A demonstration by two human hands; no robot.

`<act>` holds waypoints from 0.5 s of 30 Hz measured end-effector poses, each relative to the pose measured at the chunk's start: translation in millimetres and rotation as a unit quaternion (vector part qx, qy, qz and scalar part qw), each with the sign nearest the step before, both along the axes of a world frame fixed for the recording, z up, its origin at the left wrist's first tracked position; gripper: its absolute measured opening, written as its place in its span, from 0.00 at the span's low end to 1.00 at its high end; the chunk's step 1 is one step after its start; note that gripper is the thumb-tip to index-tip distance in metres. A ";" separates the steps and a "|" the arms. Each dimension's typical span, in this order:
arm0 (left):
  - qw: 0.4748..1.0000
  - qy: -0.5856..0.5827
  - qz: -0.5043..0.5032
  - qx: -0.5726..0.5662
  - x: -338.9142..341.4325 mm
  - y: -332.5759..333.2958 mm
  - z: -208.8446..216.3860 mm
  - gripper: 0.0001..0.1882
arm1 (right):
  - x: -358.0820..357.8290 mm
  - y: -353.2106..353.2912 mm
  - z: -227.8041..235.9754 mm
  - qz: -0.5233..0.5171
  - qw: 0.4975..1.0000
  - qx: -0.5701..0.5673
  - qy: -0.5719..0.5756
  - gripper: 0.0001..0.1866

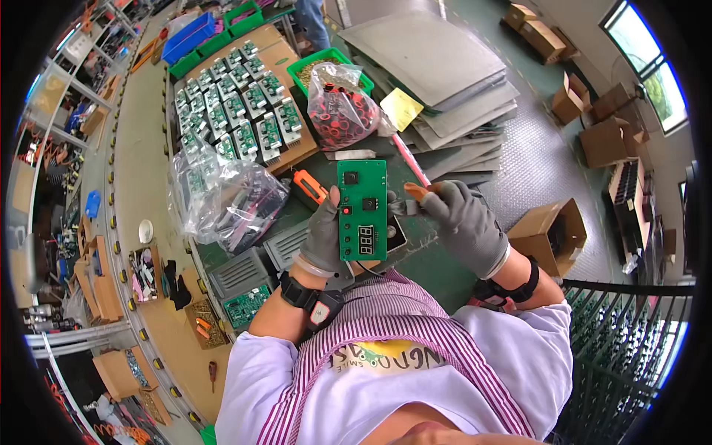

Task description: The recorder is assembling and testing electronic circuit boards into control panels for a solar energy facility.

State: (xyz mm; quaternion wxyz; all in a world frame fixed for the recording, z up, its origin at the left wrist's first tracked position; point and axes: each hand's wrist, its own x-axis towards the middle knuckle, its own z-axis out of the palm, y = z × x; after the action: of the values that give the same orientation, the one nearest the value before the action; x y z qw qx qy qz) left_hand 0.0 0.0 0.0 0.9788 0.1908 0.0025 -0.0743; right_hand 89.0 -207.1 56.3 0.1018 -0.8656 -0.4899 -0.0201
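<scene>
My left hand (323, 236), in a grey glove with a bare thumb tip, grips the left edge of a green circuit board (360, 196). The board faces up and carries a three-digit display, black square parts and a small red button. To its right, my right hand (466, 226), also gloved, has its fingers pinched together. A greyish piece shows between these fingers and the board, too blurred to name. Just beyond the fingertips runs a pink-and-white stick (406, 157); whether they touch it I cannot tell. An orange-handled tool (309, 185) lies beside my left hand.
Rows of small board assemblies (245, 100) stand on cardboard at far left. A bag of red rings (341, 111) sits by a green bin (302, 65). Grey sheets (430, 52) are stacked at far right. A clear bag (230, 196) and grey plastic housings (241, 274) lie at left.
</scene>
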 end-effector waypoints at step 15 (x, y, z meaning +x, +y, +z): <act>0.998 0.017 -0.009 0.053 -43.6 -9.8 4.9 0.36 | -63.1 21.7 21.9 0.033 0.971 -0.232 -0.035 0.22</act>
State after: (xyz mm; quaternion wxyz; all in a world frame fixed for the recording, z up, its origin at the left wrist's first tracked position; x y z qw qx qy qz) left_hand -43.6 -9.8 4.9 0.9664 0.2413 0.0213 -0.0863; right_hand 25.8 -185.3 78.2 -0.1188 -0.8477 -0.5126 0.0676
